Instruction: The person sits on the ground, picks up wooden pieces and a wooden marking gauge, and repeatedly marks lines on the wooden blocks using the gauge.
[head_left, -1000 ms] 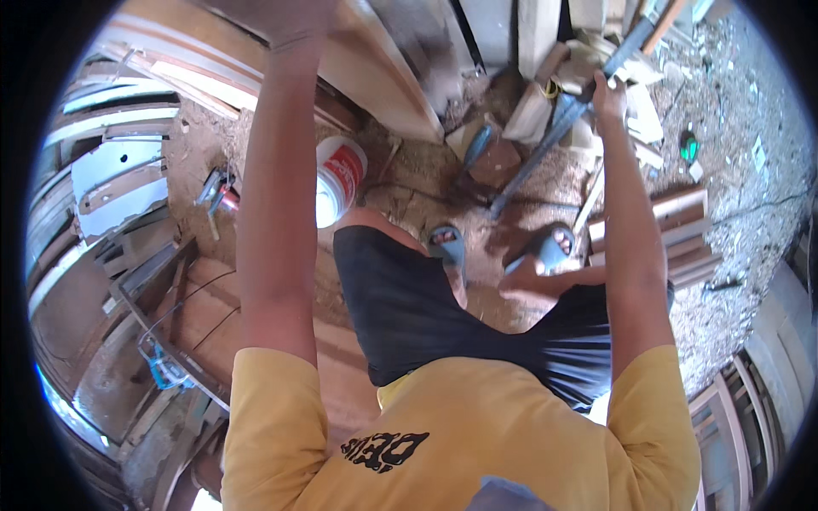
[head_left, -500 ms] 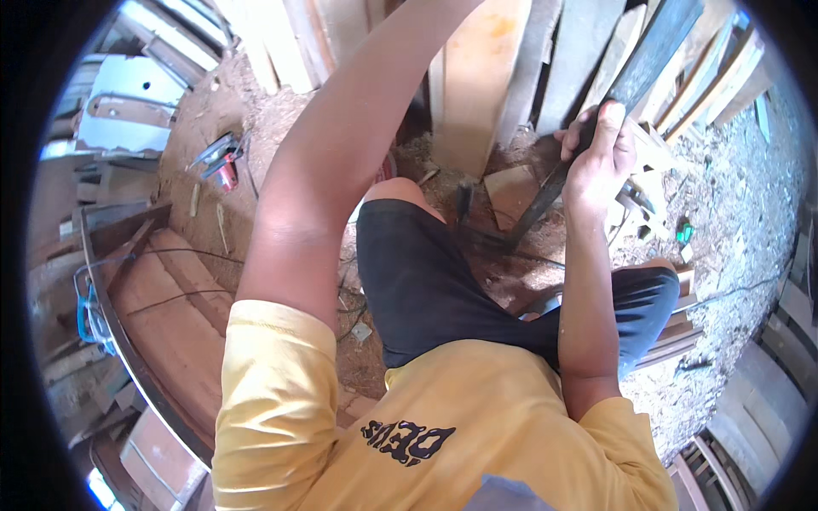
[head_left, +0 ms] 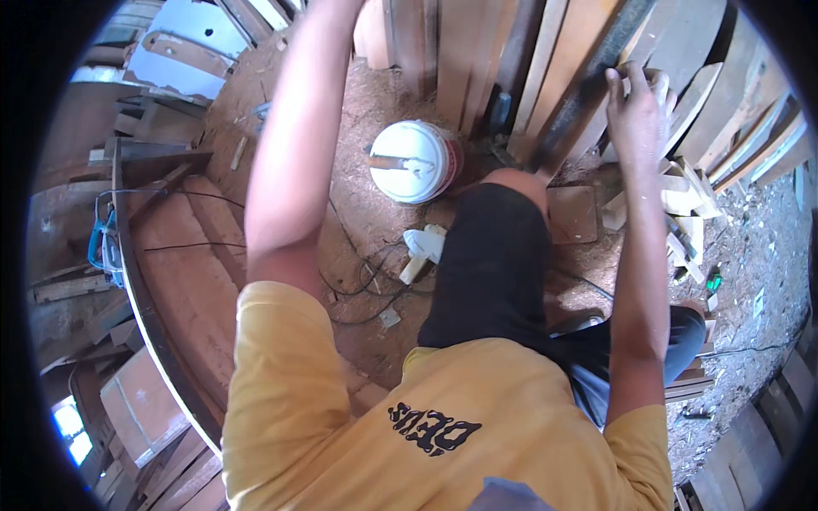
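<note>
The right hand (head_left: 635, 102) was wrapped around a long dark plank (head_left: 588, 81) at one o'clock, steadying it against the stacked boards (head_left: 477, 51) beyond the white bucket (head_left: 413, 162), while the left arm reached up toward twelve, its hand out of sight.

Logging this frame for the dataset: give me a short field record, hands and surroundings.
setting: wood workshop, sawdust floor
right hand: gripping a long dark plank that leans among upright boards
left hand: arm raised, hand out of frame at the top edge
white bucket: on the floor below the boards, a stick lying across its top
black cables: looped on the floor near the person's knee
blue power tool: on the curved wooden bench at left
offcuts: piled to the right of the plank
</note>
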Demonstrator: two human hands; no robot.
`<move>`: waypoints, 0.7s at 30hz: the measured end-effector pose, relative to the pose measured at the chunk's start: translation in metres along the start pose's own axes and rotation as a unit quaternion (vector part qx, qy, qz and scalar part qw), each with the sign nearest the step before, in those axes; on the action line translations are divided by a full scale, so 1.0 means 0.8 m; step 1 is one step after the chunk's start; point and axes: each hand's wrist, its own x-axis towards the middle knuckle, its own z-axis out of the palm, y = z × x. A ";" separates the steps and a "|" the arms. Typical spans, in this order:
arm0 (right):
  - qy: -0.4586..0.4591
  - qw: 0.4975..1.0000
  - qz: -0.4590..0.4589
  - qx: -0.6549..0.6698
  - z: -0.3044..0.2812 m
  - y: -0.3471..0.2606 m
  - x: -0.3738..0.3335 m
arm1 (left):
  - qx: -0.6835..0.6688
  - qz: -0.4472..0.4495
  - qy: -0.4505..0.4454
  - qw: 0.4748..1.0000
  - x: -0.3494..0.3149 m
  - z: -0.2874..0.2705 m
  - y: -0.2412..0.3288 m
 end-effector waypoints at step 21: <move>-0.296 0.948 0.111 0.034 -0.228 0.192 -0.096 | 0.259 -0.317 -0.616 0.673 -0.765 -0.086 0.079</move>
